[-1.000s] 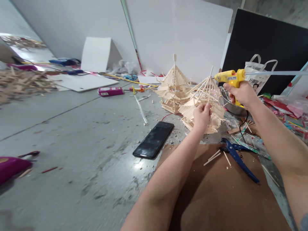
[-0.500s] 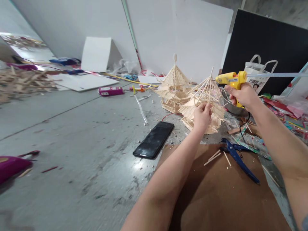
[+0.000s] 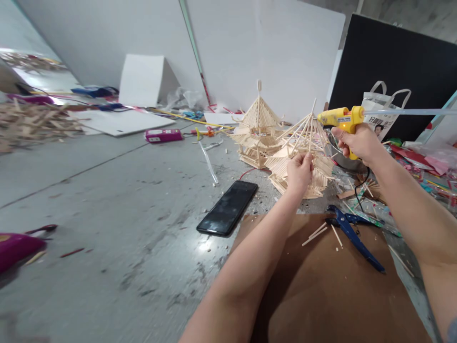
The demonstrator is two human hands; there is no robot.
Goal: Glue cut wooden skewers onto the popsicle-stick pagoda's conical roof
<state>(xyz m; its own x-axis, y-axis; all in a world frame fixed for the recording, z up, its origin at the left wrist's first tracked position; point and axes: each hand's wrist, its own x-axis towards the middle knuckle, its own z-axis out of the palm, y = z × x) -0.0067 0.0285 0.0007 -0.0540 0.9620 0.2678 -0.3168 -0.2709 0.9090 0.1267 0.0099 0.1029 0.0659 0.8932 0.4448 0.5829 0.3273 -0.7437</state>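
Note:
A small pagoda roof model (image 3: 314, 166) built of thin wooden sticks stands on the grey floor. My left hand (image 3: 300, 172) pinches one of its slanted sticks at the near side. My right hand (image 3: 359, 140) grips a yellow hot glue gun (image 3: 341, 117) with a clear glue stick out the back. Its nozzle points left at the top of the roof where the sticks meet. A second, taller stick pagoda (image 3: 257, 126) stands just behind to the left.
A black phone (image 3: 228, 207) lies on the floor left of a brown board (image 3: 332, 290). Blue pliers (image 3: 352, 233) and loose sticks rest on the board's far edge. A metal bowl (image 3: 344, 159), a bag, coloured scraps and white panels surround the spot.
The glue gun dipped slightly and shifted a little toward the roof's peak. My left hand kept its hold on the stick.

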